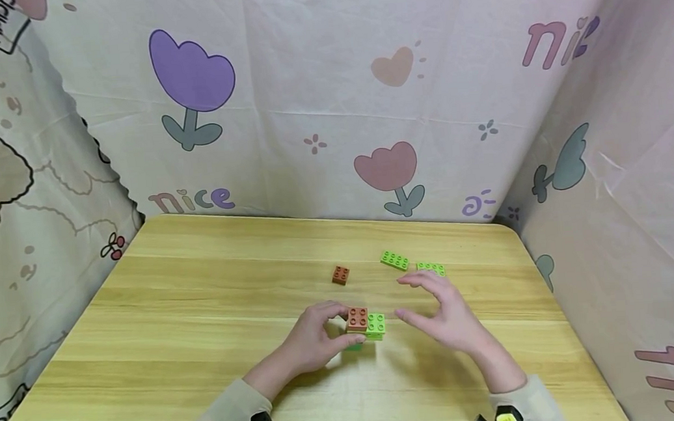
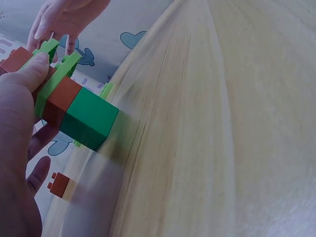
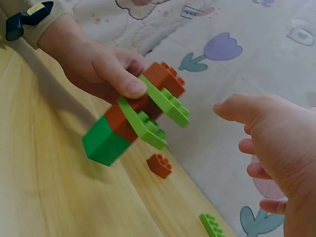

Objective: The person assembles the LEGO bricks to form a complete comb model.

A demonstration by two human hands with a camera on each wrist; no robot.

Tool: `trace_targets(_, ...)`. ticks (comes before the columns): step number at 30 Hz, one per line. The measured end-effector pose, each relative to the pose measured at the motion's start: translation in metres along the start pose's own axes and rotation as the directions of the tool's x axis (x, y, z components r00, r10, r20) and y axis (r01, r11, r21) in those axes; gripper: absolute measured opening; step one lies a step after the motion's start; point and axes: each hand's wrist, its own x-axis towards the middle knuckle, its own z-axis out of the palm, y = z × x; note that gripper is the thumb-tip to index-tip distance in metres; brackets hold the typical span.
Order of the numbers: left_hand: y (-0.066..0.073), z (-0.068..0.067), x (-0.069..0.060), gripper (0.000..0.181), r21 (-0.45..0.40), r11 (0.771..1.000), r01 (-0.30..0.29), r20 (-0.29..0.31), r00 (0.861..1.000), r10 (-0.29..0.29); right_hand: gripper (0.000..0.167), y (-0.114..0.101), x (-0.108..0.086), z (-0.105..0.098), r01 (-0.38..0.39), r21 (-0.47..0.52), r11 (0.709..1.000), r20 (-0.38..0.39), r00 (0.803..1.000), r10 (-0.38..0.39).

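My left hand (image 1: pixel 316 337) grips a tower of toy building bricks (image 1: pixel 357 318) between thumb and fingers. At its base is a dark green block (image 3: pixel 105 143). Above that, brown bricks alternate with two lime green plates (image 3: pixel 170 107), which jut out to one side, towards my right hand. A brown brick (image 3: pixel 160 76) tops the tower. The dark green base stands on or just over the table; I cannot tell which. My right hand (image 1: pixel 445 314) hovers to the right of the tower, apart from it, thumb and fingers spread and holding nothing.
A loose brown brick (image 1: pixel 341 275) lies behind the tower on the wooden table (image 1: pixel 213 291). Two lime green plates (image 1: pixel 395 260) lie farther right, one partly behind my right fingers. A printed cloth (image 1: pixel 283 110) hangs along the table's back and sides.
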Motion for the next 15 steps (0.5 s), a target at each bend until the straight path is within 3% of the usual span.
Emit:
trace_targets(10, 0.002, -0.001, -0.002, 0.040, 0.017, 0.999, 0.028, -0.002, 1.000, -0.028, 0.048, 0.029, -0.001, -0.008, -0.063, -0.016, 0.998, -0.039, 0.997, 0.063)
trace_targets(15, 0.001, 0.000, -0.002, 0.042, 0.024, 0.999, 0.031, -0.003, 1.000, -0.031, 0.044, 0.049, -0.003, -0.013, -0.147, -0.011, 0.989, -0.042, 0.988, 0.147)
